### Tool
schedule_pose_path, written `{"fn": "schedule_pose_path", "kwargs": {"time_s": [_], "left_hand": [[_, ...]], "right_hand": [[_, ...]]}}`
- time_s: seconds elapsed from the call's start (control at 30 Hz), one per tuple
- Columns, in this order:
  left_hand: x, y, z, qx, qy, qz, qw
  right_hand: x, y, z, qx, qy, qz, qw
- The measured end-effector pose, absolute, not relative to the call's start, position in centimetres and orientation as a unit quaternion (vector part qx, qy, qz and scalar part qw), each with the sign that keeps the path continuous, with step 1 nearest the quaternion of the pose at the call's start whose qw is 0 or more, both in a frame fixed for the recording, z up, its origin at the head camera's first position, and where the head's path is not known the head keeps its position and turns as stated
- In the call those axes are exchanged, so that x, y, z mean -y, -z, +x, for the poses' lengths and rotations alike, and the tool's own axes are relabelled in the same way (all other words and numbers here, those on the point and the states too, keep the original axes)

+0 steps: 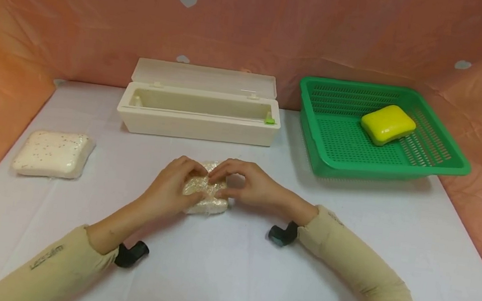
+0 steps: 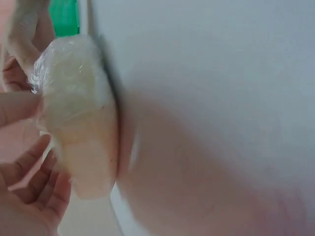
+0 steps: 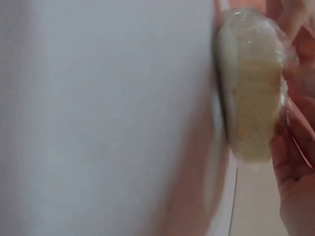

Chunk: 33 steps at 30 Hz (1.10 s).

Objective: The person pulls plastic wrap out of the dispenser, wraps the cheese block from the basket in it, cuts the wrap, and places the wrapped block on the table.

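Two hands on one off-white, rounded, clear-film-wrapped block [image 1: 204,185]: left hand [image 1: 172,185] and right hand [image 1: 256,185] both have curled fingers pinching at its top, one from each side, while the block lies on the white cloth-covered bench [image 1: 216,278], in front of the long white plastic box [image 1: 198,128], lid raised. Left on the bench: white, red-speckled rounded block [image 1: 53,153], well apart from the hands. Far right: green perforated plastic basket [image 1: 369,172], bright yellow rounded block [image 1: 388,123] inside, toward its right side.
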State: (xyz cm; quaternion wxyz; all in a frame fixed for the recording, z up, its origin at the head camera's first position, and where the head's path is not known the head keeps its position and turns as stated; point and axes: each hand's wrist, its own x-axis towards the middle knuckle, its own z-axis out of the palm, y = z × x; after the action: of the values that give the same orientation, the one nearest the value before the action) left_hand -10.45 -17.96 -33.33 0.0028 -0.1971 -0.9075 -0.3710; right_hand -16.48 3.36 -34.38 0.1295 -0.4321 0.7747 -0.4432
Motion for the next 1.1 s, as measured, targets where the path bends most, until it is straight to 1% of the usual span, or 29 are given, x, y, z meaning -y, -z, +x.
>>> {"fn": "schedule_pose_path", "kwargs": {"time_s": [0.1, 0.17, 0.23, 0.33, 0.4, 0.5, 0.63, 0.73, 0.87, 1.0, 1.1], "left_hand": [[18.3, 32.8, -9.9, 0.902, 0.374, -0.215, 0.025], [18.4, 32.6, -9.4, 0.895, 0.376, -0.234, 0.046], [18.4, 32.7, -9.0, 0.888, 0.368, -0.266, 0.072], [18.2, 33.0, -8.5, 0.884, 0.314, -0.329, 0.111], [18.0, 33.1, -8.3, 0.886, 0.257, -0.366, 0.120], [17.6, 33.2, -8.2, 0.900, 0.162, -0.391, 0.104], [17.3, 33.2, -8.1, 0.914, 0.101, -0.383, 0.088], [17.5, 33.0, -8.1, 0.918, 0.122, -0.365, 0.091], [18.2, 32.6, -8.1, 0.920, 0.168, -0.345, 0.084], [19.0, 32.3, -8.3, 0.920, 0.220, -0.317, 0.068], [19.6, 32.3, -8.4, 0.920, 0.269, -0.280, 0.051]], "right_hand": [[-3.8, 34.4, -16.6, -0.781, 0.461, -0.406, 0.111], [-4.0, 34.7, -16.8, -0.786, 0.466, -0.391, 0.110], [-4.1, 34.9, -17.0, -0.787, 0.469, -0.380, 0.128], [-3.9, 35.0, -17.2, -0.783, 0.472, -0.363, 0.181], [-3.7, 34.9, -17.2, -0.787, 0.464, -0.353, 0.204], [-3.3, 34.8, -17.3, -0.797, 0.450, -0.338, 0.219], [-3.1, 34.8, -17.4, -0.803, 0.446, -0.329, 0.218], [-3.1, 34.9, -17.4, -0.804, 0.448, -0.331, 0.211], [-3.4, 35.0, -17.4, -0.801, 0.469, -0.309, 0.206], [-3.6, 34.7, -17.3, -0.795, 0.500, -0.276, 0.204], [-3.4, 34.3, -17.2, -0.788, 0.526, -0.248, 0.203]]}}
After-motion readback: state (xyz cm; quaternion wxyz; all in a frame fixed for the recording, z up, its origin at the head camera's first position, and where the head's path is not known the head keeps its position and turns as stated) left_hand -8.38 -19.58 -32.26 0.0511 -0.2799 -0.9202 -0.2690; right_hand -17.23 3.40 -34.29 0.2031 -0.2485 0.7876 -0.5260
